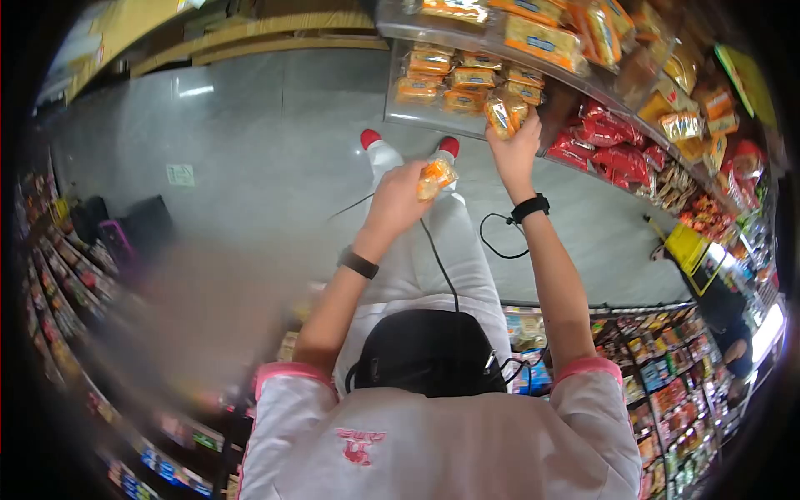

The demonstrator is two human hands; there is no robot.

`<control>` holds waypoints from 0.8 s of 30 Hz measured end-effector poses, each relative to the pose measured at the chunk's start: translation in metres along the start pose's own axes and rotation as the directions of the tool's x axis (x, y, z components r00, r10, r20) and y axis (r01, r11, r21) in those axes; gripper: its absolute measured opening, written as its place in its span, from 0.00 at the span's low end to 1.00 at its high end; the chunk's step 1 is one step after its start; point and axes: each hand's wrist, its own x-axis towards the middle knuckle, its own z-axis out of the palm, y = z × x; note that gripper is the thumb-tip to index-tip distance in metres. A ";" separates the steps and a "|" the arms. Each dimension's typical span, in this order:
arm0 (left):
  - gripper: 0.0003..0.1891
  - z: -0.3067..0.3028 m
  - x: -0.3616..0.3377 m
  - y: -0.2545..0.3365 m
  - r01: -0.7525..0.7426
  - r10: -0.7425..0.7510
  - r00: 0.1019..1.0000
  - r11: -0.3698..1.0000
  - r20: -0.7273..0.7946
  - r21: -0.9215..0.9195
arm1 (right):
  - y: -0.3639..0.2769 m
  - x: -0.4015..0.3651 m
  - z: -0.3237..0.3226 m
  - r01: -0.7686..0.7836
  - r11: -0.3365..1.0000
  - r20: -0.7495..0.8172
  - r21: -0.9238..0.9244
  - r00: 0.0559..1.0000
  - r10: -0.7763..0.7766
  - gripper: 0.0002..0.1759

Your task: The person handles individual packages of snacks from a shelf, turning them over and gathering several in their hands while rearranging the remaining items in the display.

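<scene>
and here is the left hand (398, 196), out over the white trousers (458, 242), its fingers clamped on a small clear-wrapped packet (437, 178) with orange on it; that packet is up off the shelf, held in the air above the legs, well apart from the display; now to the right hand (515, 148), reaching forward to the clear-walled lower shelf (408, 114), its fingers curled about another orange-and-clear packet (502, 114) at the near edge; how firmly they close on it, i cannot tell; just beside it sit stacked packets (464, 79) of a like look, in short rows; above them, more wrapped packets (543, 43) on the upper tier; over to the right, red bags (612, 154) lie heaped in the next section; a black band (531, 207) rides the right wrist, another dark band (358, 262) the left; a black pouch (427, 354) sits at the waist, a thin cable (439, 262) running forward from it; below, red-toed shoes (370, 138) stand on the grey floor (308, 158)
</scene>
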 end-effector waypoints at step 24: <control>0.22 -0.069 -0.082 -0.163 0.334 -0.337 0.934 0.942 -0.123 -0.047 | -0.058 0.148 -0.008 0.693 0.646 0.777 -0.320 0.582 -0.240 0.48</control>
